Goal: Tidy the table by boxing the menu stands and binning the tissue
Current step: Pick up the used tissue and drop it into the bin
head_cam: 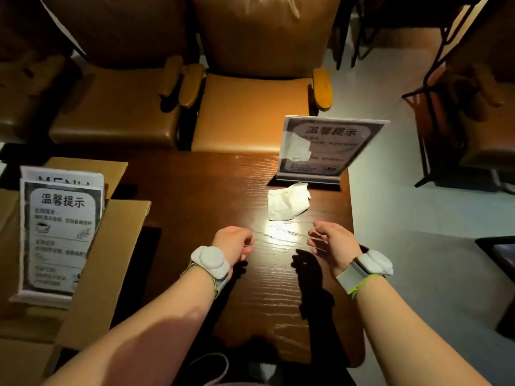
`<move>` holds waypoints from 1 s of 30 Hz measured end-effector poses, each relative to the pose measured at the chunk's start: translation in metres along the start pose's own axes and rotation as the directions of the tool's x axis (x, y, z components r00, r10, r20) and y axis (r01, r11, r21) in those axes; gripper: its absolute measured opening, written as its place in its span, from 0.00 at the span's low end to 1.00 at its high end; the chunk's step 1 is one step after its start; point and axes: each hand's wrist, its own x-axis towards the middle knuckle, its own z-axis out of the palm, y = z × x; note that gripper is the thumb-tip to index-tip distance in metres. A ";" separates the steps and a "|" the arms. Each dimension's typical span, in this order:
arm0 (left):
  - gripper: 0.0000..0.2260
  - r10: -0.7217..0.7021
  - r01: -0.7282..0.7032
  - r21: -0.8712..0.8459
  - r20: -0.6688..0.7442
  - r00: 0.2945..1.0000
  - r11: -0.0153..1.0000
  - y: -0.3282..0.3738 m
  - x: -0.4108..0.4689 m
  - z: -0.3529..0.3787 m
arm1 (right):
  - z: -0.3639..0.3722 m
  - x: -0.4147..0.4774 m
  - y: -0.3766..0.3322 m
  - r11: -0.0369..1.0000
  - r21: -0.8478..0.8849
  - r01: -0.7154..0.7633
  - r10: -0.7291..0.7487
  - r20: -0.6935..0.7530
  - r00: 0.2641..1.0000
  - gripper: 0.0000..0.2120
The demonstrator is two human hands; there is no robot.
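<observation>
Hovering over the dark wood-grain desk (195, 190): left hand (232, 242) and right hand (333, 243), both empty, fingers loosely curled. Crumpled white tissue (288, 201) on the desk just beyond and between them, nearer the right. Clear acrylic menu stand (326, 147) upright just behind the tissue. Two similar stands (60, 232) in the open brown cardboard box (111, 260), far left.

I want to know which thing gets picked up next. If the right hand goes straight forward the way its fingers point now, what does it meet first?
Probably the crumpled tissue. The right hand hovers, empty, just short of it, fingers pointing up-left toward it. The menu stand stands farther behind. Height above the table is unclear.
</observation>
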 end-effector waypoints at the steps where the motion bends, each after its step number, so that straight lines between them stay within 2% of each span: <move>1: 0.03 -0.008 0.008 0.011 0.005 1.000 1.000 0.001 -0.001 0.003 | 0.000 0.002 -0.001 1.000 0.001 -0.008 0.008 0.005 1.000 0.07; 5: 0.03 -0.053 0.050 0.128 0.016 0.998 0.991 0.007 0.010 0.036 | -0.015 0.021 0.006 0.996 0.057 -0.076 0.074 0.024 0.997 0.08; 8: 0.02 -0.035 0.025 0.220 0.046 0.998 0.975 0.009 0.028 0.061 | -0.025 0.042 0.016 0.993 0.006 -0.117 0.117 0.008 0.993 0.08; 13: 0.05 -0.014 -0.013 0.298 0.090 0.996 0.954 0.008 0.055 0.088 | -0.024 0.067 0.028 0.982 -0.056 -0.179 0.182 0.069 0.981 0.24; 15: 0.07 -0.023 -0.021 0.347 0.123 0.992 0.938 0.009 0.065 0.095 | -0.022 0.081 0.027 0.978 -0.065 -0.198 0.204 0.106 0.973 0.20; 17: 0.02 0.013 -0.071 0.418 0.141 0.990 0.906 0.008 0.078 0.102 | -0.017 0.099 0.025 0.976 -0.064 -0.208 0.215 0.127 0.968 0.07; 18: 0.09 0.026 -0.088 0.457 0.141 0.990 0.885 0.005 0.087 0.107 | -0.015 0.110 0.025 0.980 -0.051 -0.194 0.199 0.109 0.974 0.03; 19: 0.17 0.031 -0.098 0.501 0.139 0.990 0.860 0.007 0.090 0.109 | -0.014 0.116 0.021 0.984 -0.052 -0.172 0.176 0.089 0.980 0.03; 20: 0.19 0.038 -0.112 0.524 0.150 0.988 0.845 0.007 0.096 0.112 | -0.012 0.126 0.021 0.987 -0.046 -0.157 0.160 0.078 0.984 0.05; 22: 0.16 0.056 -0.158 0.566 0.194 0.979 0.809 0.008 0.105 0.117 | -0.009 0.141 0.018 0.990 -0.047 -0.133 0.137 0.076 0.988 0.12; 25: 0.22 0.050 -0.182 0.639 0.220 0.974 0.747 0.008 0.116 0.125 | -0.003 0.156 0.017 0.989 -0.100 -0.106 0.117 0.117 0.986 0.20; 28: 0.21 0.056 -0.206 0.691 0.234 0.971 0.693 0.006 0.122 0.135 | 0.006 0.165 0.018 0.985 -0.133 -0.111 0.131 0.152 0.980 0.18; 30: 0.23 0.048 -0.190 0.688 0.220 0.974 0.701 0.004 0.122 0.138 | 0.012 0.166 0.021 0.985 -0.104 -0.135 0.150 0.158 0.976 0.13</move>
